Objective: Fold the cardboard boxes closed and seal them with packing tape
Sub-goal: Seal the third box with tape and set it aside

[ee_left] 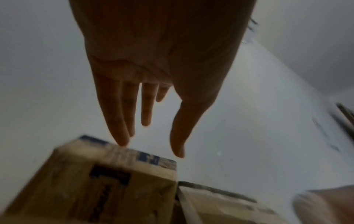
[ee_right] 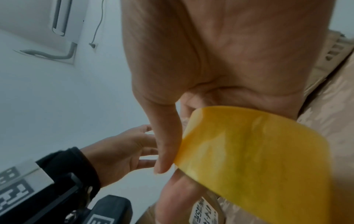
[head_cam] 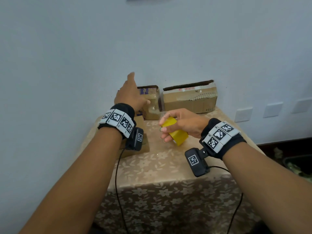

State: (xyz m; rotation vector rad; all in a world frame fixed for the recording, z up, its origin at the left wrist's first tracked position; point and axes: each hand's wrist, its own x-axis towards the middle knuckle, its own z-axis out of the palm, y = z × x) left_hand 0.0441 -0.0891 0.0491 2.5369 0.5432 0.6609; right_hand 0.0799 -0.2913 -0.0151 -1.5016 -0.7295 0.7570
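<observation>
My right hand (head_cam: pixel 175 125) grips a yellow roll of packing tape (head_cam: pixel 175 132) above the middle of the table; in the right wrist view the thumb and fingers (ee_right: pixel 164 145) curl round the tape roll (ee_right: pixel 258 159). My left hand (head_cam: pixel 130 93) reaches forward with straight fingers (ee_left: pixel 118 121) over a small cardboard box (head_cam: pixel 150 102) with blue print at the back, also seen as the blurred box (ee_left: pixel 107 178); it holds nothing. A wider cardboard box (head_cam: pixel 190 98) with old tape stands to its right against the wall. A flat cardboard box (head_cam: pixel 143 147) lies under my left wrist.
The table carries a beige floral cloth (head_cam: pixel 160 168) and stands against a pale wall (head_cam: pixel 152 39). Wrist camera cables (head_cam: pixel 118 183) hang over the front edge. Wall sockets (head_cam: pixel 272 109) sit at the right. A dark bin (head_cam: pixel 297 166) stands beside the table on the right.
</observation>
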